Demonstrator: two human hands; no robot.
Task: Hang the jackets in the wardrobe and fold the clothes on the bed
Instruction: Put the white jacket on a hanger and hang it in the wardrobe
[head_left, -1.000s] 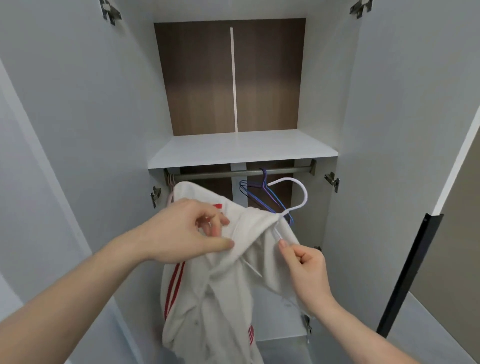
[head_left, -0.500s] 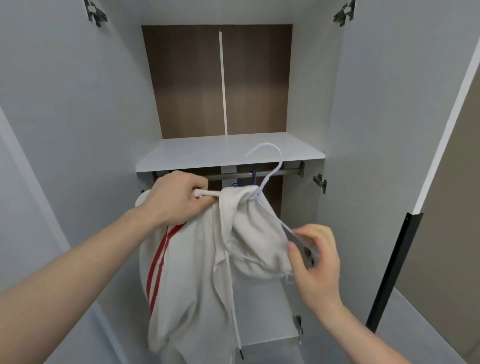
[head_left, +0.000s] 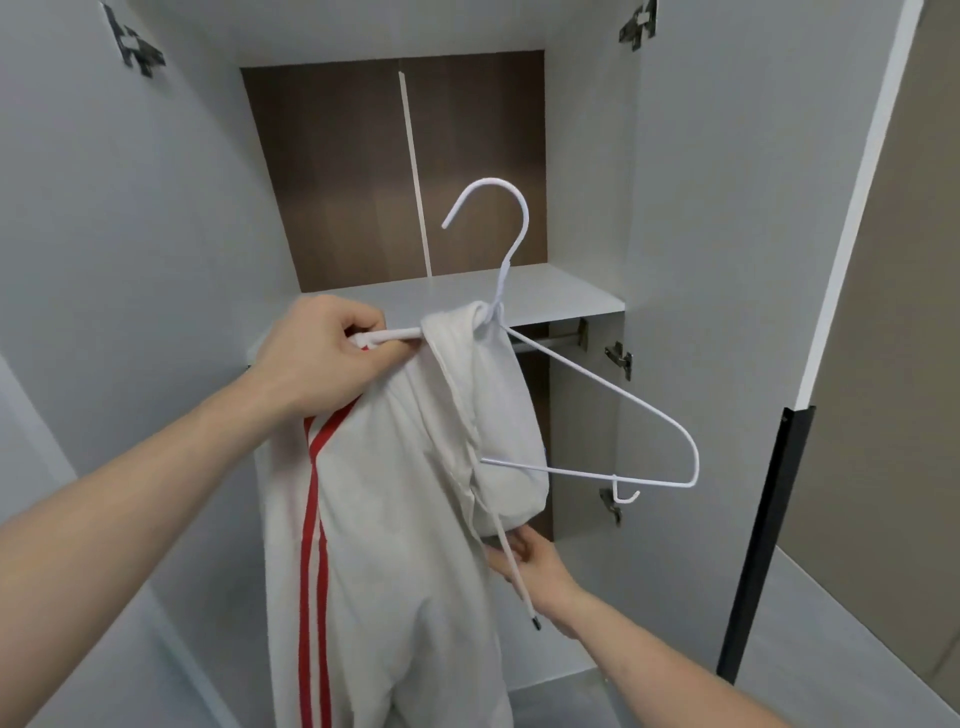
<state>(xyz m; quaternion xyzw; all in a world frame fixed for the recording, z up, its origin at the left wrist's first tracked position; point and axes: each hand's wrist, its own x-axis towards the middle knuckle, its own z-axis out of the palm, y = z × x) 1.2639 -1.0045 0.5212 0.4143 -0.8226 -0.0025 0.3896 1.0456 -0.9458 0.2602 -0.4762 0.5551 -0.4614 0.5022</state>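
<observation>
A white hooded jacket (head_left: 395, 545) with two red stripes hangs in front of the open wardrobe. A white wire hanger (head_left: 597, 410) is threaded through its neck, hook pointing up, right shoulder bare. My left hand (head_left: 322, 358) grips the hanger's left end together with the jacket's shoulder. My right hand (head_left: 524, 558) is lower, under the hood, its fingers holding the jacket's fabric beside a dangling drawstring. The clothes rail (head_left: 545, 340) shows only partly under the shelf.
The wardrobe's white shelf (head_left: 566, 296) crosses just behind the hanger, with a brown back panel (head_left: 343, 171) above. Both doors stand open, grey side walls (head_left: 701, 260) close on either side. A black door edge (head_left: 763, 540) stands at the right.
My left hand has lifted the hanger and jacket higher, so the hook is above the shelf. My right hand let go of the hanger's arm and dropped under the hood.
</observation>
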